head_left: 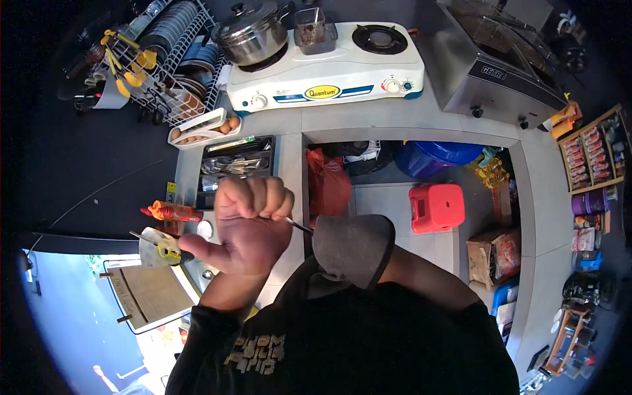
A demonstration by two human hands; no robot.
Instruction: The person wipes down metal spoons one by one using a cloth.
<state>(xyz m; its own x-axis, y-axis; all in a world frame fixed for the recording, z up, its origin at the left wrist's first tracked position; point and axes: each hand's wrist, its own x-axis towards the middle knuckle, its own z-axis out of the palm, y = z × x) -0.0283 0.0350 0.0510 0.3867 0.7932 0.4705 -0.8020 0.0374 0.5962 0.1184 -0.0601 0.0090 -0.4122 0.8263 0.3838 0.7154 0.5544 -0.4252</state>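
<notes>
Since the stick [301, 226] looks light and stiff, hold its end. Left hand [253, 224] pinches it at three o'clock; right hand's hidden, can't tell.

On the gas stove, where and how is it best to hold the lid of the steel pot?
Probably by the black knob, pinched from above, because it stands up from the lid. Come over the front of the gas stove; on the right, a clear container stands beside the steel pot.
</notes>
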